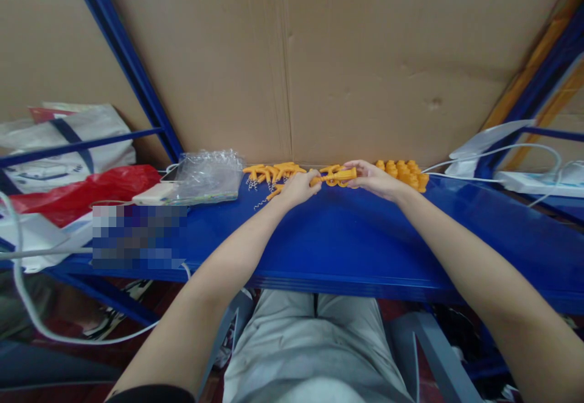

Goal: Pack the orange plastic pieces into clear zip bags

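Observation:
My left hand (300, 189) is closed around a yellow plastic part at the middle of the blue shelf. My right hand (371, 181) grips a yellow tube-like part (345, 175), its end meeting the piece in my left hand; whether they are joined I cannot tell. A row of yellow handles with metal spirals (269, 173) lies left of my hands. One more spiral (261, 203) shows beside my left wrist. Other yellow parts (332, 169) lie behind the held pieces. Right of my right hand stands a block of several yellow cup-like pieces (404, 173).
The blue shelf (347, 245) runs against a cardboard wall (356, 68). Plastic-wrapped packages (210, 178), a red bag (95, 191) and white cables (27, 305) are at left. More cables and a white item (538, 182) sit at right. Blue uprights (128, 62) frame the shelf.

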The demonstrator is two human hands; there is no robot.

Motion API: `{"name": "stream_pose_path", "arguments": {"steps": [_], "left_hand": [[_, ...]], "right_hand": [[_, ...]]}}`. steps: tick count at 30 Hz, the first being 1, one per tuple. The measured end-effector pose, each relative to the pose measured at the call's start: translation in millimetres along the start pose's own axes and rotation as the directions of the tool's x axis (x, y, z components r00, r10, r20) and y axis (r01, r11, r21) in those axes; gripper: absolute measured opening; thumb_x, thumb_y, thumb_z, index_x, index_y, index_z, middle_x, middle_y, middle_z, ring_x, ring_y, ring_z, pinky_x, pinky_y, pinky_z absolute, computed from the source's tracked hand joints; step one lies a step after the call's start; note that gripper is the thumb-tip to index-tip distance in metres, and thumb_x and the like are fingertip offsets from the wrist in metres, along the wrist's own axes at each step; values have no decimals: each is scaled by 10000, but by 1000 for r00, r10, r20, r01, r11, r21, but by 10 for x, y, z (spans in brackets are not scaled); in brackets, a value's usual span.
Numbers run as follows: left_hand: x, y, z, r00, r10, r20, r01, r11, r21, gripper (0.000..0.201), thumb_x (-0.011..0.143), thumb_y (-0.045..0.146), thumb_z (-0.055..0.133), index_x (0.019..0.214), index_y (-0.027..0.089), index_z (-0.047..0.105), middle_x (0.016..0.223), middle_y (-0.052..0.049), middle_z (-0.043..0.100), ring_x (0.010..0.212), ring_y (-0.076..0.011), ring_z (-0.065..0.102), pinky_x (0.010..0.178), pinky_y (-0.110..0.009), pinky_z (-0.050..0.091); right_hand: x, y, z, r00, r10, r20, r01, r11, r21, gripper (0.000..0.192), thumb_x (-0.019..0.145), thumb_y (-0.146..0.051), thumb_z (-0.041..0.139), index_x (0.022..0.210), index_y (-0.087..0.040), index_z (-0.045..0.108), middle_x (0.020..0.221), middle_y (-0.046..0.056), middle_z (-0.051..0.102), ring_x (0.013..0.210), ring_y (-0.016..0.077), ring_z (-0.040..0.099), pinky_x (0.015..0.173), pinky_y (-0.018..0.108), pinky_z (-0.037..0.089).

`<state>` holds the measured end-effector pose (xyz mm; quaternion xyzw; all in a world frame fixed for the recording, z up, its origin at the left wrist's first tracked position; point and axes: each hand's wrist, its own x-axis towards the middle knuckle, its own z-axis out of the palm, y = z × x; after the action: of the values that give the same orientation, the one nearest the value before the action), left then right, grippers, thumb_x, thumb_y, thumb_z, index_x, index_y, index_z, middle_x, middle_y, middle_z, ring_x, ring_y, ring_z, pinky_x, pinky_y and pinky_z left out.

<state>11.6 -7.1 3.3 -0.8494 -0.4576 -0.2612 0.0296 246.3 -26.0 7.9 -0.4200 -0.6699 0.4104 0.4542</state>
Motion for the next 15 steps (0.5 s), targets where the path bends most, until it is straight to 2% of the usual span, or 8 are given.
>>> {"name": "stream_pose_path", "arguments": {"steps": [5, 11, 15], "left_hand": [[-4, -22, -10, 998, 32, -49, -30, 999, 39, 286, 877, 290, 558, 1108, 198, 699, 848, -66, 739, 791, -214, 678, 724, -288, 484], [3, -56, 11, 993, 59, -102, -54, 998, 43, 269, 862, 290, 566, 1072, 206, 710, 811, -58, 733, 759, -211, 671, 698, -285, 474], [7, -42, 18, 991, 64, -117, -59, 997, 39, 271, 857, 286, 573, 1076, 208, 713, 815, -57, 736, 761, -208, 672, 708, -286, 477]], "right_hand": [[-32, -64, 4, 998, 64, 29, -64, 998, -4, 158, 851, -253, 703, 975, -161, 671, 1032, 108, 754, 831, 160, 722, 797, 292, 576], [-67, -172, 58, 993, 119, -19, -119, 993, -14, 378, 876, -509, 665, 881, -133, 707, 788, 119, 762, 600, 175, 696, 630, 300, 587], [-79, -215, 74, 981, 184, -65, -189, 978, -85, 491, 886, -605, 589, 788, -136, 696, 644, 115, 722, 485, 165, 646, 496, 269, 525]]}}
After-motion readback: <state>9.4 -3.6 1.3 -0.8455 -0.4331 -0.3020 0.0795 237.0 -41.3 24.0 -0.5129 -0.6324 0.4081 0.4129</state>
